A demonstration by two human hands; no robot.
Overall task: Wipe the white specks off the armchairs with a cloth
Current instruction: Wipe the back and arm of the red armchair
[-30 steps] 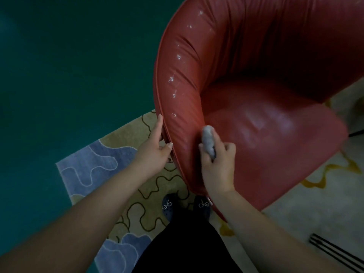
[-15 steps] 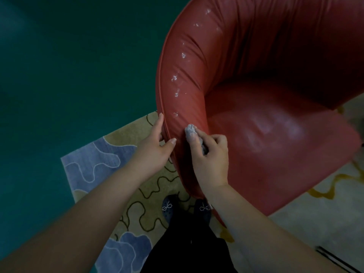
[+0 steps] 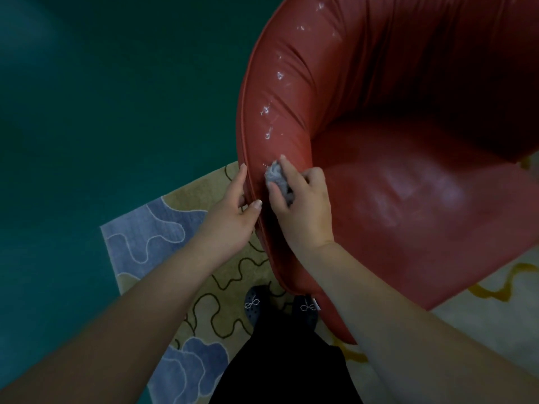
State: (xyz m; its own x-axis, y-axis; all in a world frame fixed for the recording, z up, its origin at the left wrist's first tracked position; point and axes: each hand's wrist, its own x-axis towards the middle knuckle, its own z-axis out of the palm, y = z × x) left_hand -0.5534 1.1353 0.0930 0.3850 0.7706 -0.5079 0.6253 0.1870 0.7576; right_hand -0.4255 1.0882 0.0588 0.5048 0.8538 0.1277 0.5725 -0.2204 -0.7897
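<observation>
Head view: our right hand (image 3: 303, 211) pinches the cloth (image 3: 275, 176) against the armchair (image 3: 408, 199) rim; our left hand (image 3: 230, 220), fingers loose, steadies it. Specks (image 3: 267, 110) farther along remain; we judge wiping just begun.

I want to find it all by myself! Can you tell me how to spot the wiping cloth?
Find the big red armchair, then follow its rounded arm on the picture's left down to where two hands meet. The right hand pinches a small crumpled grey cloth against the red arm, just below a trail of white specks. It is the only grey, wadded thing on the chair.
</observation>
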